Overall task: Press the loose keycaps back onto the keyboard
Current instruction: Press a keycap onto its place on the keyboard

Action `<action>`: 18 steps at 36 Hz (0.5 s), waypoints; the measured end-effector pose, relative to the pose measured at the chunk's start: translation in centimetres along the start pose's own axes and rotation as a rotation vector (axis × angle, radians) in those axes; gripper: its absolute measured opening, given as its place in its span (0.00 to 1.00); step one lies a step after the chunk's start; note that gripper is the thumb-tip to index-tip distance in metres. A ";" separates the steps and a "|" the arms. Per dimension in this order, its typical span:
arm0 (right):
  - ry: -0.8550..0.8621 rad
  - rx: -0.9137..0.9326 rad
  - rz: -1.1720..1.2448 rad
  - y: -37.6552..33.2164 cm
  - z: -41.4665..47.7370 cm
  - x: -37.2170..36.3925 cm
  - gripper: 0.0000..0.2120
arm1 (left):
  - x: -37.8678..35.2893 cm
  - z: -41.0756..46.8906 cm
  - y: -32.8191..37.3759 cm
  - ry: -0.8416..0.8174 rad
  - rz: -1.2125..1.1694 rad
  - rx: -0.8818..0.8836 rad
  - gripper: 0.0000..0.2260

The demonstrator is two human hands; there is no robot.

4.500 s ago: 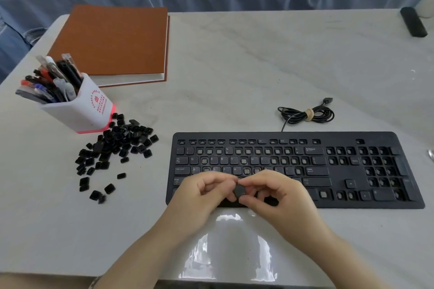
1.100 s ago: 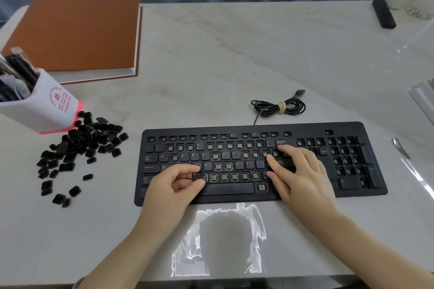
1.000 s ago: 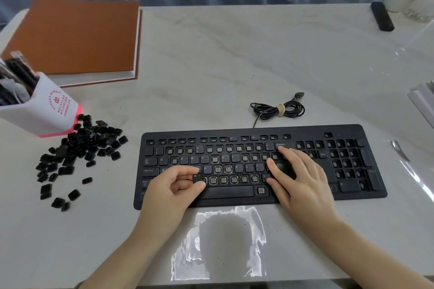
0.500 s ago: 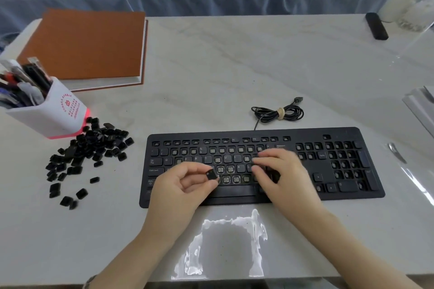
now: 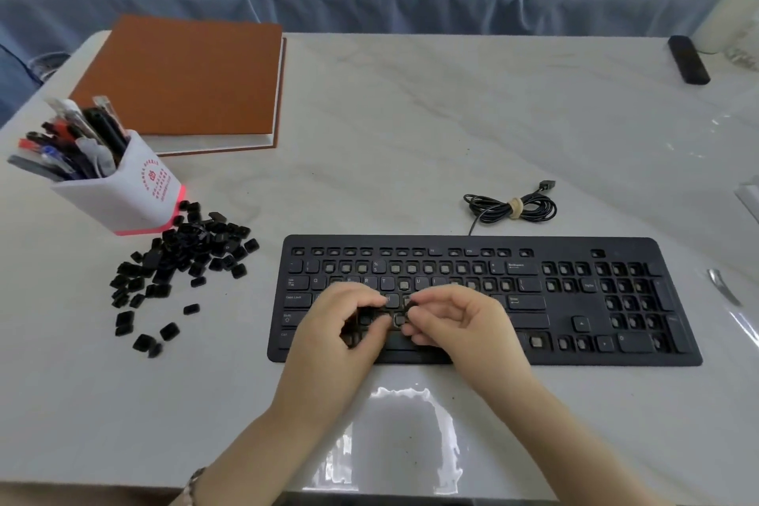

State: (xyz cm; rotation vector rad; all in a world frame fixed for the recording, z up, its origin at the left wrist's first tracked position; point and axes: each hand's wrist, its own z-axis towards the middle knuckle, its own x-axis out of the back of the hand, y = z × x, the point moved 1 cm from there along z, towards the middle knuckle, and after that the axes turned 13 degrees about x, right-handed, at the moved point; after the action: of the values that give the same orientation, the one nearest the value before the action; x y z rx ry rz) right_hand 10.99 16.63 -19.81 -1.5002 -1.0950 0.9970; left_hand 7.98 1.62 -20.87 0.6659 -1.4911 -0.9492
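Holding both hands over the lower left key rows of the keyboard (image 5: 575, 246), you have the left hand (image 5: 345, 329) and the right hand (image 5: 464, 325) facing each other, fingertips nearly meeting above the letter area. On the left hand, the fingers (image 5: 357, 299) are curled, with forefinger and thumb bent toward each other. On the right hand, the fingers (image 5: 435, 300) are curled likewise, with forefinger and thumb tips close together. Note: the area between the fingertips is dark and blurred, so you cannot tell whether either hand pinches a keycap or only touches the keys beneath. One pale uncapped socket (image 5: 400, 318) shows just between the two thumbs. Many further sockets across the keyboard are uncapped and show pale centres; fitted keys include Backspace (image 5: 520, 267), Caps Lock (image 5: 296, 299) and the up arrow (image 5: 580, 323). The keyboard lies flat on the white marbled table (image 5: 410, 127), near its front edge. The loose keycaps (image 5: 193, 255) lie in a black heap on the table, well to the left of the keyboard and not touching it, with a few strays (image 5: 143, 341) scattered toward you. The heap's far edge reaches the base of a white pen holder (image 5: 123, 197), which leans and is filled with pens. Behind the pen holder lies a closed brown notebook (image 5: 185, 78). The keyboard cable (image 5: 511, 207) sits coiled and tied just behind the keyboard. A small black bar (image 5: 688, 60) rests at the far right corner of the table.
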 end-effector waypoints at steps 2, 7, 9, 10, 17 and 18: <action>0.022 0.009 -0.024 0.1 0.4 0.4 0.07 | 0.0 0.4 -1.1 0.053 0.080 -0.021 0.12; 0.108 -0.056 0.089 -0.4 1.8 1.4 0.06 | 0.0 1.5 -4.1 0.136 0.435 -0.128 0.19; 0.153 -0.088 0.150 -0.5 2.6 1.5 0.06 | 0.2 1.7 -5.1 0.141 0.523 -0.169 0.20; 0.169 -0.083 0.161 -0.6 3.0 1.6 0.06 | 0.3 1.7 -5.5 0.145 0.535 -0.163 0.20; 0.123 0.064 -0.104 -1.5 5.5 1.1 0.08 | 0.3 1.9 -6.1 0.177 0.566 -0.149 0.20; 0.120 0.086 -0.163 -1.4 5.9 1.0 0.09 | 0.2 1.9 -6.2 0.181 0.564 -0.150 0.20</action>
State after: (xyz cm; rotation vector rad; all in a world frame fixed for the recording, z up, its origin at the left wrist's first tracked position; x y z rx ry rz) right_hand 5.44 19.19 -19.52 -1.3602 -1.0576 0.8209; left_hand 5.36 -1.35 -26.00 0.1914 -1.3264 -0.5403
